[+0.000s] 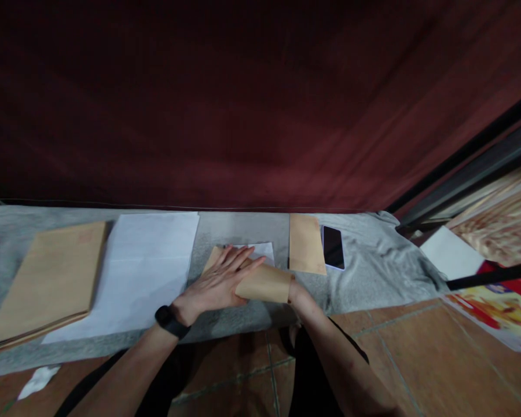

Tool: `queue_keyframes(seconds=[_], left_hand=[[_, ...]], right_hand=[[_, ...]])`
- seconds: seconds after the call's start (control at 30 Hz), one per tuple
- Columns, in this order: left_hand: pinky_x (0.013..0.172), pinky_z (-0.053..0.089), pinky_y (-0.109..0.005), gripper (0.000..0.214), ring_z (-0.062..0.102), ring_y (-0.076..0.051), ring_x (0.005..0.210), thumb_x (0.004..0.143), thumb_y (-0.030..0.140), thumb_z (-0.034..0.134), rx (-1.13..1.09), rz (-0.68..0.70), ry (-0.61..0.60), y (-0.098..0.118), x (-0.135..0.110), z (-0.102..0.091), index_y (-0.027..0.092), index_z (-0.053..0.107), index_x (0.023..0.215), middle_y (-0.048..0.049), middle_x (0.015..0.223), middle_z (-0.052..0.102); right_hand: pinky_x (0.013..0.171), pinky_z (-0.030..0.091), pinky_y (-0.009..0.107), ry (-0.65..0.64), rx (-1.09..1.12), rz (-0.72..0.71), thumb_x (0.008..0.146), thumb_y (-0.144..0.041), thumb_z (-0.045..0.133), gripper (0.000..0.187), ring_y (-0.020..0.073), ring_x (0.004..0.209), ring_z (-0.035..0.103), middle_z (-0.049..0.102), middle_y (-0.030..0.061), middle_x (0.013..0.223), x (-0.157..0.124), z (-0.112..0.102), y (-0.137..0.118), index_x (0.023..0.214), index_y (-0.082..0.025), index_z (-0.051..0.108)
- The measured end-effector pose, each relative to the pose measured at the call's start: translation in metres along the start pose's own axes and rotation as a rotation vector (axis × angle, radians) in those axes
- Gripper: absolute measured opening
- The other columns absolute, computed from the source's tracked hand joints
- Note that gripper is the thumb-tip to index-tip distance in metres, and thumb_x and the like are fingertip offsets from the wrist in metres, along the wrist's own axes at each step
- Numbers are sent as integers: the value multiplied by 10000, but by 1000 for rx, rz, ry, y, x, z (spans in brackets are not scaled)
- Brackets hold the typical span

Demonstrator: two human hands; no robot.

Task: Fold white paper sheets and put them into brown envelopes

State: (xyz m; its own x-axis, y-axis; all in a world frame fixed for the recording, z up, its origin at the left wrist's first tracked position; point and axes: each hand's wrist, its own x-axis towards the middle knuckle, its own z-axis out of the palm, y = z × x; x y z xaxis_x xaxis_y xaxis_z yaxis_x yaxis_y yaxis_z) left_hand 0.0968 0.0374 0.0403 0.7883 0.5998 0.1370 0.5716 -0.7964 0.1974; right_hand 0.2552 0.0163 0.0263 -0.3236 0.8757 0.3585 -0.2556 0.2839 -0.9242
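Note:
My left hand [226, 281], with a dark band on its wrist, lies with its fingers stretched out across a small brown paper envelope [267, 284]. Its palm rests on the envelope's left part. From the right comes my right hand [299, 295], of which only the wrist end shows. The brown paper covers its fingers, and I cannot tell whether it is inside the envelope or under it. Beyond the fingers of the left hand, a piece of white paper [264, 251] sticks out. Another flat brown envelope [306, 243] lies to the right, apart from both hands.
A dark phone [333, 247] lies beside the flat envelope. At left, a stack of large brown envelopes [56, 272] overlaps white sheets [150, 260] on a grey cloth [364, 266]. A dark red curtain [243, 116] hangs behind. A colourful printed box [503, 307] stands right.

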Motion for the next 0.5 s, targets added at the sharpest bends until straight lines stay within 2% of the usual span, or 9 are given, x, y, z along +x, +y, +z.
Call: queue_keyframes(seconds=[0.07, 0.13, 0.23, 0.27, 0.3, 0.37, 0.43, 0.5], left_hand=[[1229, 110, -596, 1018, 243, -360, 1512, 771, 371, 721, 26, -14, 17, -5, -4, -2, 295, 152, 1612, -134, 1649, 273], [1234, 97, -594, 1020, 267, -352, 1501, 775, 366, 720, 36, -20, 26, -8, -7, -4, 286, 145, 1615, -135, 1613, 336], [1235, 124, -576, 1013, 374, -335, 1429, 777, 321, 721, 43, -25, 13, -6, -10, -10, 300, 152, 1615, -116, 1502, 455], [1234, 136, -568, 1004, 406, -328, 1400, 780, 303, 719, 45, -25, 7, -4, -10, -12, 305, 159, 1614, -109, 1462, 484], [1234, 148, -556, 992, 429, -319, 1376, 786, 287, 713, 47, -26, 2, -2, -10, -13, 308, 165, 1613, -103, 1429, 505], [1234, 163, -533, 968, 451, -306, 1354, 798, 265, 703, 49, -28, -2, 0, -10, -15, 308, 179, 1611, -97, 1404, 523], [1233, 162, -530, 952, 431, -310, 1378, 802, 257, 700, 52, -29, 5, 2, -11, -14, 317, 194, 1606, -100, 1459, 492], [1230, 150, -547, 952, 375, -330, 1427, 796, 266, 712, 48, -19, 15, 2, -12, -12, 327, 206, 1601, -104, 1549, 414]], right_hand=[[1192, 262, 495, 57, 30, -15, 649, -150, 754, 677, 288, 1512, 284, 658, 23, 1252, 6, 21, 16, 1278, -374, 643], [1210, 249, 496, 168, -74, 50, 669, -102, 701, 844, 257, 1504, 304, 614, 11, 1323, 11, 43, 32, 1429, -414, 509], [1194, 311, 393, 462, -545, 331, 657, 20, 625, 1126, 176, 1459, 382, 539, 10, 1409, 14, 68, 52, 1595, -430, 193], [1184, 320, 350, 546, -716, 450, 663, 41, 614, 1174, 132, 1437, 406, 523, -4, 1418, 14, 73, 57, 1606, -438, 105], [1179, 324, 336, 592, -792, 502, 676, 43, 606, 1196, 106, 1435, 401, 507, -17, 1428, 13, 76, 61, 1602, -455, 37], [1193, 325, 395, 591, -671, 391, 674, 50, 595, 1217, 145, 1472, 365, 468, 11, 1484, 11, 79, 66, 1599, -463, -7], [1192, 340, 462, 592, -605, 304, 665, 44, 589, 1207, 193, 1498, 335, 433, 30, 1537, 10, 81, 70, 1599, -472, 25], [1179, 342, 478, 638, -716, 351, 677, 45, 574, 1138, 192, 1504, 324, 411, 35, 1564, 13, 86, 73, 1601, -450, 132]])
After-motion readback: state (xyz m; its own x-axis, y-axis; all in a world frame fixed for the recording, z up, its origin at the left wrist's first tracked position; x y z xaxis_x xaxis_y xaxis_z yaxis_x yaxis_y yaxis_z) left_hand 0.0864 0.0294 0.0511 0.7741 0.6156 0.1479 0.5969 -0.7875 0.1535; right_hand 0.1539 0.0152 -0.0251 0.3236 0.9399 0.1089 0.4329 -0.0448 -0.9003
